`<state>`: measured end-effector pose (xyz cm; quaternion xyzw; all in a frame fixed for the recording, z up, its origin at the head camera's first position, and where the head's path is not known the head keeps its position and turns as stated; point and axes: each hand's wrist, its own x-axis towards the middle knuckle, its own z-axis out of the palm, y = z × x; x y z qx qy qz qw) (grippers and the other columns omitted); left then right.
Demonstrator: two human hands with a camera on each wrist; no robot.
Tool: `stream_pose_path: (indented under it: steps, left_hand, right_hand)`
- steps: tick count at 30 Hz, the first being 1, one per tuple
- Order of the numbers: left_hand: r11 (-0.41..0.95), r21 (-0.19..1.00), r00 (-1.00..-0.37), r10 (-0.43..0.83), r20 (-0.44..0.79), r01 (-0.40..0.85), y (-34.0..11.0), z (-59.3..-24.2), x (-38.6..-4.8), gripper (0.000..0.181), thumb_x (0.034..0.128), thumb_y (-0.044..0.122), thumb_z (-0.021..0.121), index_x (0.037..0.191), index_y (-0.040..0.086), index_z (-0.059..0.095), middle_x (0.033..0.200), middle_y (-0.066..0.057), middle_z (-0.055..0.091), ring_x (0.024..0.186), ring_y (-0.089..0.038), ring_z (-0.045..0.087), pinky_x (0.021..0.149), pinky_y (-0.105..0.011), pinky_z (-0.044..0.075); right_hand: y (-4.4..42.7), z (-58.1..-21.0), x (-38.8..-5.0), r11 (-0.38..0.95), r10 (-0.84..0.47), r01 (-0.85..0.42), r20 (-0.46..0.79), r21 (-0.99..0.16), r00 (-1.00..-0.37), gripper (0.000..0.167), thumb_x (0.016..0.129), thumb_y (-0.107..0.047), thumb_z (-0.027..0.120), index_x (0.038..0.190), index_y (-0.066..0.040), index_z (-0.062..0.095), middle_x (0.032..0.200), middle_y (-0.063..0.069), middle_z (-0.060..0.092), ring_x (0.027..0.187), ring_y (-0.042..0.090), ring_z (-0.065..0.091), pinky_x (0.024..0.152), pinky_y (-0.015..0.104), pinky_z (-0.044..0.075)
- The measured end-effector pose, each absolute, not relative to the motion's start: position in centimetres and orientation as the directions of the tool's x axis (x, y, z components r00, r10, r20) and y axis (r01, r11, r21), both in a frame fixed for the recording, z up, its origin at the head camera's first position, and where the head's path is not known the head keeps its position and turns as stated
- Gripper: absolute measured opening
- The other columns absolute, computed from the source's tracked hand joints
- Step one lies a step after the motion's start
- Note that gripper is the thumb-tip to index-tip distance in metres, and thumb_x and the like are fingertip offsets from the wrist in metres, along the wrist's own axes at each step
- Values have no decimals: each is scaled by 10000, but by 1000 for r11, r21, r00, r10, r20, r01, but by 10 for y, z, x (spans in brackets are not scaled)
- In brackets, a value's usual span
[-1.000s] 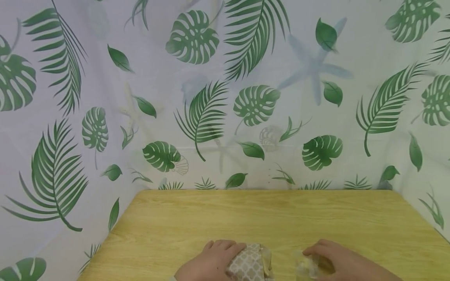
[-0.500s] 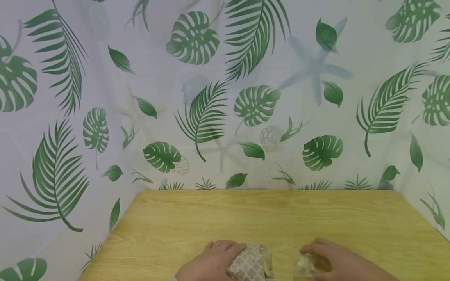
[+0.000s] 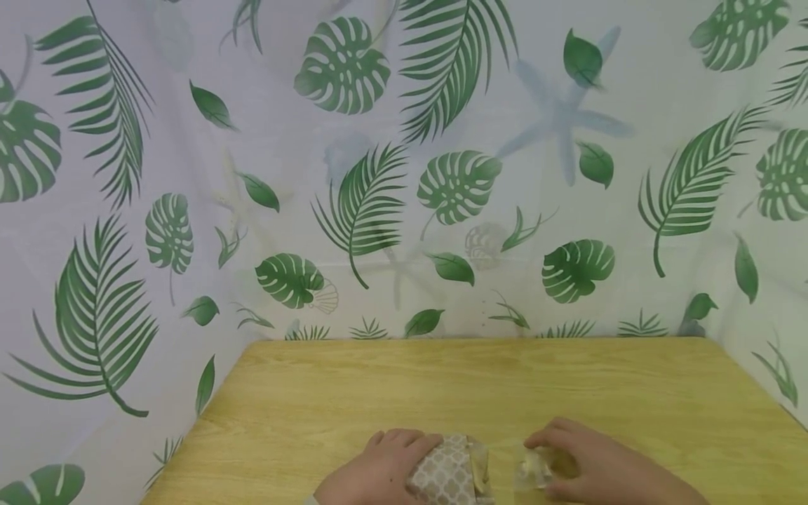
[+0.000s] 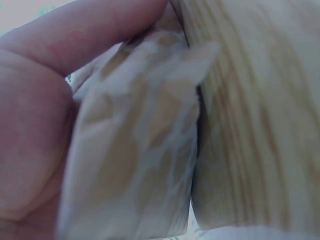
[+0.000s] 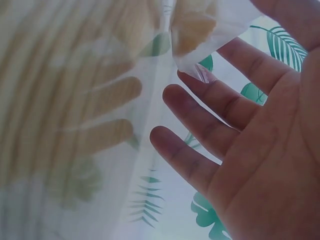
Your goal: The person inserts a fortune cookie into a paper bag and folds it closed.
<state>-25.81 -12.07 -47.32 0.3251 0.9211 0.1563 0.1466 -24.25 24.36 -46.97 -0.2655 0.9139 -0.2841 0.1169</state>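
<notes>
"What are the fingers doing?"

"The left hand (image 3: 381,470) grips a packet (image 3: 447,471), fingers bent over its far side. The right hand (image 3: 593,459) pinches a wrapper (image 3: 533,471) between thumb and forefinger, the other three fingers held loosely apart."

"And the packet itself?"

"Boxy, beige with a pale lattice print, creased and slightly crinkled in the left wrist view. It's on the table, near the front, with a rumpled yellowish fold at the end facing the right hand."

"The wrapper?"

"Clear, thin and crumpled, just beside the packet with a gap between. Something yellowish shows in it; I can't tell what."

"What else is hard to see?"

"The packet's near end and both wrists run off the bottom of the head view. The right thumb's tip is cut off in the right wrist view, and the left wrist view is blurred."

"Further out?"

"The table (image 3: 473,386) is yellow wood-grain, glossy enough to mirror the right fingers. Behind it hangs a pale sheet (image 3: 517,294) printed with green leaves and faint starfish; I can't tell whether it's cloth or plastic."
</notes>
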Motion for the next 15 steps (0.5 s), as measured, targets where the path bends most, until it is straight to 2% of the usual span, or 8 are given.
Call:
stream_pose_path:
  steps: [5,15]
  left_hand:
    - [747,379,-751,637,-173,547,-120,-472,-257,899,813,656,742,1552,282,392,1454,83,476,1371,-194,402,1118,-581,308]
    - [734,387,-742,650,-163,558,-121,-471,-257,879,833,630,739,1558,284,382,1473,77,460,1385,-200,390,1116,-607,300]
  right_hand:
    - [239,-472,-244,676,-558,-391,-87,-625,-826,489,875,-520,744,1290,-279,648,1187,-118,563,1062,99,558,922,395,513]
    - [227,-468,-246,690,-553,-383,-106,-614,-826,486,871,-533,747,1279,-284,657,1166,-142,563,1063,102,562,929,433,517]
